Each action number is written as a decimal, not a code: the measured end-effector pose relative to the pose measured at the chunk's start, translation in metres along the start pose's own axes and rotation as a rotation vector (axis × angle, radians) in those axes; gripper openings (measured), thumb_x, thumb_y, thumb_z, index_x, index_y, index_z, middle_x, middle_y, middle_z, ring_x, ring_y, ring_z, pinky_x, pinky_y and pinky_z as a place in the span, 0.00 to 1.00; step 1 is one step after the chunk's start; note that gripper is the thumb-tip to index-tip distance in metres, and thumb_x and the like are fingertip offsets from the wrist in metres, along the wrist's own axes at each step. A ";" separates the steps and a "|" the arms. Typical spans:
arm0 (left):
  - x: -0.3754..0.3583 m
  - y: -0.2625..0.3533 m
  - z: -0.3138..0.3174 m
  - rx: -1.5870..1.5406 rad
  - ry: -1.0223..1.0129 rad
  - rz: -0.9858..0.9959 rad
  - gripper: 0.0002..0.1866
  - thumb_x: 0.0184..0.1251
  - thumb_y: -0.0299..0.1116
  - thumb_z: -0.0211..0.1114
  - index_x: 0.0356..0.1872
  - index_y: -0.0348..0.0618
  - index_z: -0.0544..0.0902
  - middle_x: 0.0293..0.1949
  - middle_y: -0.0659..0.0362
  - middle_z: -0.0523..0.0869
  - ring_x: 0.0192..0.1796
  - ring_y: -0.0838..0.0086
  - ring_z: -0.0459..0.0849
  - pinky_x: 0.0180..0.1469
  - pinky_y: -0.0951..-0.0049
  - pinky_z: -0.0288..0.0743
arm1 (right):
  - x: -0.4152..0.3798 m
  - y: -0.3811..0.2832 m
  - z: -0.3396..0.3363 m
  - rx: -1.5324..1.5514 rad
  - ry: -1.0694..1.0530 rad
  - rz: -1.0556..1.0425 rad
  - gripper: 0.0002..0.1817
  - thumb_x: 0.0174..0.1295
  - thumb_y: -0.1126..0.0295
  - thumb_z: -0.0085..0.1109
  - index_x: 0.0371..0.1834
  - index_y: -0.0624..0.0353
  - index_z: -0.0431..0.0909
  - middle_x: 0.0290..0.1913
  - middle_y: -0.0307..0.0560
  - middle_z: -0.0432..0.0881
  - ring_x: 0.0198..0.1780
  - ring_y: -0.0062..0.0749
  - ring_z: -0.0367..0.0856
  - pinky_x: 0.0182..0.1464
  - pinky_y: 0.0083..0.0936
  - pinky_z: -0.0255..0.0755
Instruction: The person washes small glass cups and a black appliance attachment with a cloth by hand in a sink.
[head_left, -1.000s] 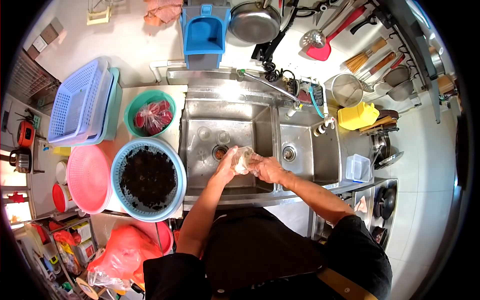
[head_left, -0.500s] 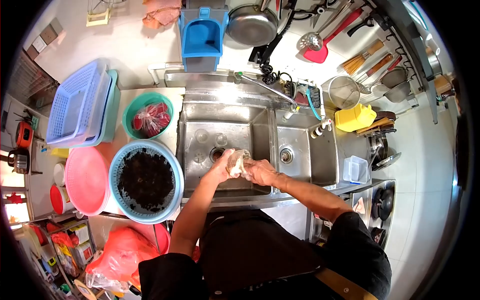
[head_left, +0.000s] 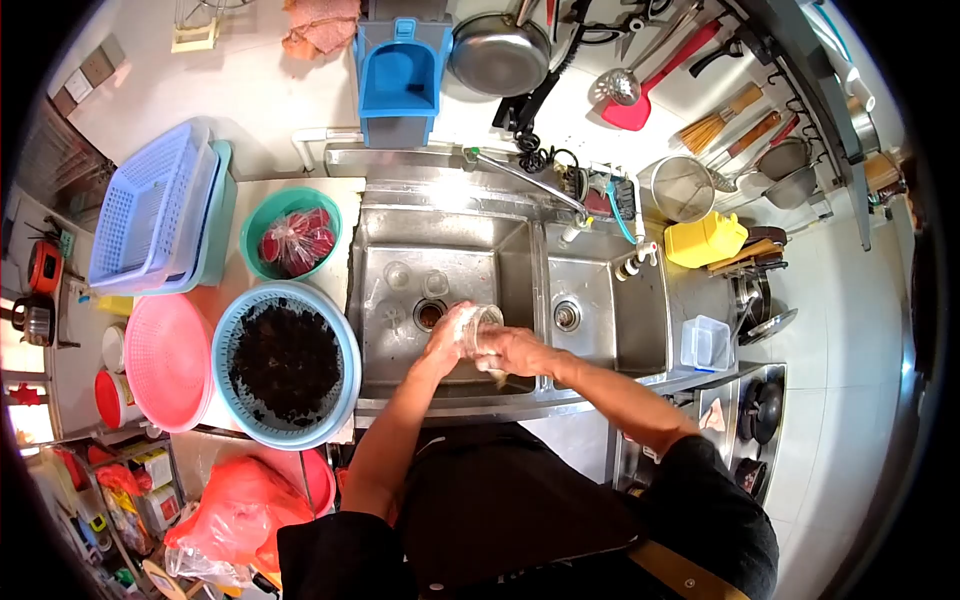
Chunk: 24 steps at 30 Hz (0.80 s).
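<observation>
Over the left basin of a steel sink (head_left: 390,350), my left hand (head_left: 447,338) is wrapped round a clear drinking glass (head_left: 487,318), its rim tilted up. My right hand (head_left: 520,352) closes on the glass from the other side. A pale, soft bit, perhaps cloth or foam, shows under the right fingers; I cannot make out which. Two more clear pieces of glassware, a left glass (head_left: 397,275) and a right glass (head_left: 435,283), stand on the basin floor near the drain (head_left: 430,315).
Left of the sink stand a blue basket (head_left: 350,385) of dark, wet pieces, a green bowl (head_left: 250,225) with a plastic bag, and a pink basket (head_left: 165,350). The faucet (head_left: 525,178) reaches over the back. A yellow jug (head_left: 705,240) and clear tub (head_left: 706,343) stand right.
The glass has turned in my hands, so its round rim now faces up more. Both hands stay over the left basin. The whole view has shifted slightly.
</observation>
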<state>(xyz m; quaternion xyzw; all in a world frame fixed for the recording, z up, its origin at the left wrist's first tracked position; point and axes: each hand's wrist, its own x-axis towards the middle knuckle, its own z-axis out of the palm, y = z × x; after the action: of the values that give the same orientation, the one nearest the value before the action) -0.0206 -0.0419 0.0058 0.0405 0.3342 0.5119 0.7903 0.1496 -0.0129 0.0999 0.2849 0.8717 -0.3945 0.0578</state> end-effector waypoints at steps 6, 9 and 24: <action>-0.002 0.020 0.001 0.064 -0.120 -0.206 0.31 0.75 0.62 0.40 0.54 0.49 0.80 0.38 0.58 0.88 0.28 0.65 0.85 0.22 0.74 0.73 | 0.003 0.008 -0.020 -0.362 0.020 0.100 0.24 0.57 0.71 0.57 0.60 0.47 0.78 0.64 0.53 0.76 0.53 0.50 0.82 0.52 0.38 0.79; -0.008 0.025 0.002 0.094 -0.037 -0.258 0.31 0.74 0.63 0.39 0.53 0.51 0.81 0.37 0.58 0.88 0.27 0.65 0.84 0.22 0.74 0.72 | 0.008 0.013 -0.023 0.188 0.197 0.145 0.29 0.57 0.77 0.51 0.64 0.47 0.75 0.62 0.56 0.78 0.60 0.53 0.78 0.60 0.40 0.74; 0.005 0.013 0.017 0.194 0.002 -0.058 0.22 0.74 0.55 0.52 0.59 0.56 0.72 0.42 0.65 0.85 0.31 0.79 0.82 0.20 0.81 0.64 | 0.027 0.020 0.012 1.385 0.464 0.410 0.14 0.60 0.78 0.53 0.49 0.68 0.80 0.42 0.45 0.85 0.42 0.32 0.84 0.47 0.31 0.79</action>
<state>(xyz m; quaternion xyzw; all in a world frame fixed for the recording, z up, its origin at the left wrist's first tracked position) -0.0195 -0.0267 0.0216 0.1064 0.3842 0.4539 0.7969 0.1362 0.0015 0.0696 0.4881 0.3443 -0.7630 -0.2470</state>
